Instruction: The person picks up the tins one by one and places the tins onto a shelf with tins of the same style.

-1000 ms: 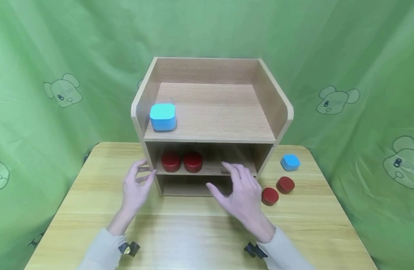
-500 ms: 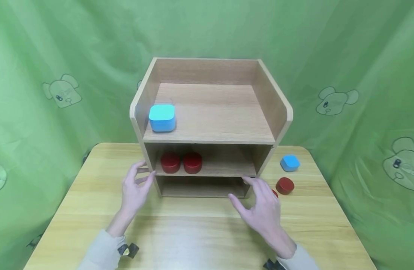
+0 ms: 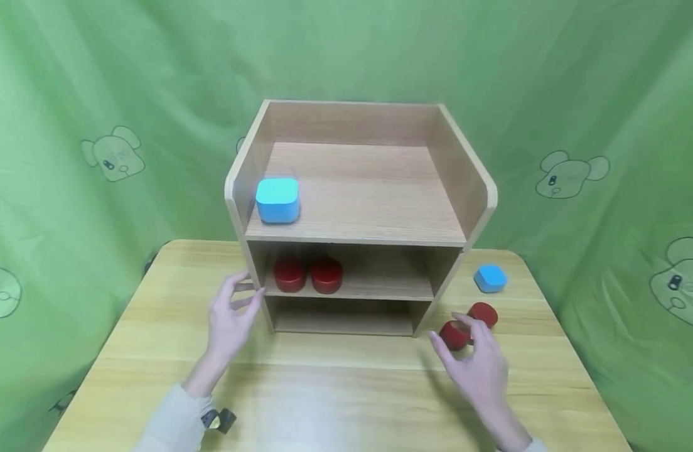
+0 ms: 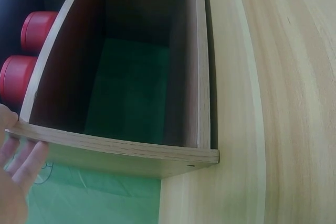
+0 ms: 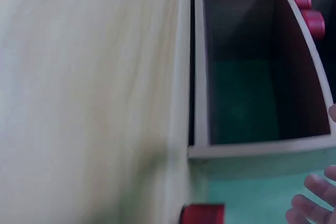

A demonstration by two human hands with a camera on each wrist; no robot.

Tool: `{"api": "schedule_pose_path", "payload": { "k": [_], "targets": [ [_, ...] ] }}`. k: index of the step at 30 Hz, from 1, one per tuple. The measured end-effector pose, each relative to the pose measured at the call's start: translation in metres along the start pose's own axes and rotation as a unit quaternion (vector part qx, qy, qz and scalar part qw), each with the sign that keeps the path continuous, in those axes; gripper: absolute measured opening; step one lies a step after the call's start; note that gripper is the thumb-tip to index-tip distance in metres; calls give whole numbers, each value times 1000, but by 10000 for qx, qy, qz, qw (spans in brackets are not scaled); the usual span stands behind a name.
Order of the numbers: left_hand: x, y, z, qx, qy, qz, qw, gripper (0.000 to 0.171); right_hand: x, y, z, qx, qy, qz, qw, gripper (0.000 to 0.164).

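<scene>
On the table stands a wooden shelf unit point(image 3: 354, 240). My left hand point(image 3: 226, 323) grips its left side panel, thumb at the front edge and fingers against the outer face, as the left wrist view shows. To the right of the unit, my right hand point(image 3: 482, 370) hovers with thumb and fingers spread around a red round box point(image 3: 454, 338), partly covering it. A second red round box point(image 3: 484, 312) lies just behind. Two more, a left red box point(image 3: 290, 277) and a right red box point(image 3: 327, 277), sit side by side on the middle shelf.
A blue rounded-square box point(image 3: 277, 202) stands at the left of the top shelf. Another blue box point(image 3: 490, 279) rests on the table point(image 3: 346, 389), behind the loose red ones. Green curtain point(image 3: 346, 50) surrounds the back and sides.
My right hand has moved right and down from in front of the shelf to the nearer red box on the table. My left hand has stayed at the side panel.
</scene>
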State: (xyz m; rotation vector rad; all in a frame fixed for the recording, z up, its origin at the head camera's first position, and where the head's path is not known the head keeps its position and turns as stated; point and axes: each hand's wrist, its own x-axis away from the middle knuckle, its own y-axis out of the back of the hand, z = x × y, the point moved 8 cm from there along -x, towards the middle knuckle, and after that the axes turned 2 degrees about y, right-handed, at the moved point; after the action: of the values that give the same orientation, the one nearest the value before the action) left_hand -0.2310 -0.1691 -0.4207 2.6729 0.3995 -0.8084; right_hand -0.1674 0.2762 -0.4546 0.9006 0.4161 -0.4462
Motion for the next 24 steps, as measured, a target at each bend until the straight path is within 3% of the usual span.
{"api": "schedule_pose_path", "payload": {
  "k": [3,6,15,24],
  "targets": [
    [0,0,1,21,21,8,10000,40,1,1,-20,-31,-619,276,9977,56],
    [-1,-1,0,34,28,7,10000,40,1,2,-35,-47,-890,426,9951,58],
    [0,0,0,-22,33,-38,10000,41,2,1,-69,330,-843,607,9940,62],
    [0,1,1,-13,157,-47,9999,41,3,-12,-90,701,-905,1343,9843,77]
  ]
}}
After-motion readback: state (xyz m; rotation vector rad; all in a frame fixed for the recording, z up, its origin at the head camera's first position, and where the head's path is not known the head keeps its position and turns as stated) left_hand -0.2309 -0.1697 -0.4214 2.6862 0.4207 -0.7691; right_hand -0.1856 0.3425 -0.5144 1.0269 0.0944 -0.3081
